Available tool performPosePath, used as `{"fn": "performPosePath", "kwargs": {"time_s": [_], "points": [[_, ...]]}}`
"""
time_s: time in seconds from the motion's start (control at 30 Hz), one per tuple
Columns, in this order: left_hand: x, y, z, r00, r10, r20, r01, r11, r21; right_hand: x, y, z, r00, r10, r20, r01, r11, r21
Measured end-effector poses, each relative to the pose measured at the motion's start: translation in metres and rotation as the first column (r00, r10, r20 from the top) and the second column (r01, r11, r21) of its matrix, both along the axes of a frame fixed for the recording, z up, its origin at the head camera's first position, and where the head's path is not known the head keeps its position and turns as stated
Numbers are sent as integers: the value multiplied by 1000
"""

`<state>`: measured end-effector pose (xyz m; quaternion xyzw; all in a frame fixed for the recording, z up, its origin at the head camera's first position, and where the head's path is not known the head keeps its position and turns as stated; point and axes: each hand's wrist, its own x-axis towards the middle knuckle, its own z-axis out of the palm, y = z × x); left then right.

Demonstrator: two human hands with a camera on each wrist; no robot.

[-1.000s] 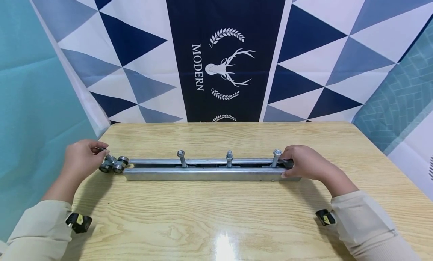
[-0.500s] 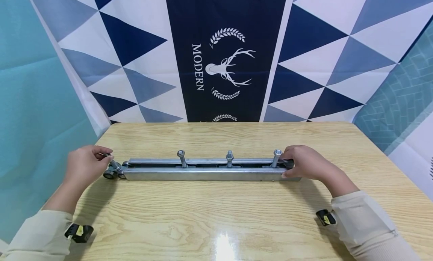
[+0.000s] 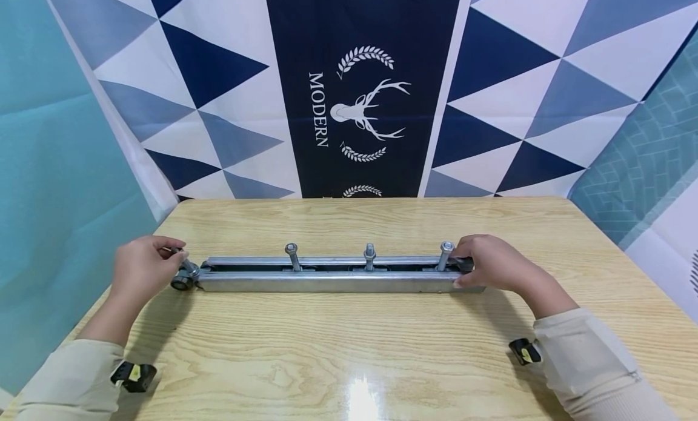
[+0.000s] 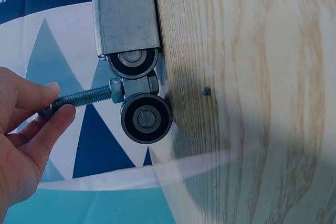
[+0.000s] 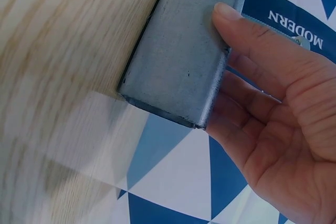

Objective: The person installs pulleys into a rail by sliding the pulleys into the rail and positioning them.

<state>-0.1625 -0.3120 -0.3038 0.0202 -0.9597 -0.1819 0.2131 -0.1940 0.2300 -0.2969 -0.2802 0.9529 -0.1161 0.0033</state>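
A slotted metal track [image 3: 332, 281] lies lengthwise across the table, and several bolts such as the middle one [image 3: 369, 256] stand up out of its slot. At the track's left end, my left hand [image 3: 143, 265] pinches the threaded bolt [image 4: 89, 97] of a roller trolley [image 4: 146, 119] between thumb and fingers. In the left wrist view the trolley's front wheels sit at the track's mouth, partly inside, and the rear wheels are outside. My right hand [image 3: 493, 262] grips the track's right end, thumb [image 5: 228, 15] on its near wall and fingers partly hidden behind.
The wood-grain table [image 3: 305, 360] reaches back to a patterned cloth backdrop [image 3: 360, 94]. A small dark speck [image 4: 206, 91] lies on the table near the trolley. Each sleeve carries a black wrist camera [image 3: 133, 377].
My left hand has moved right with the trolley; its front wheels, earlier outside the track, have gone into the left end. The right hand and track have stayed in place.
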Motion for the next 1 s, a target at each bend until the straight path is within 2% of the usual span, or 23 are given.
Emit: {"fn": "performPosePath", "kwargs": {"time_s": [0.3, 1.0], "points": [[-2, 4, 1, 1000, -6, 6, 6, 1000, -1, -1, 0, -1, 1000, -2, 6, 2, 1000, -5], [-4, 19, 1, 998, -67, 13, 67, 998, -9, 0, 1, 0, 1000, 7, -8, -8, 1000, -5]]}}
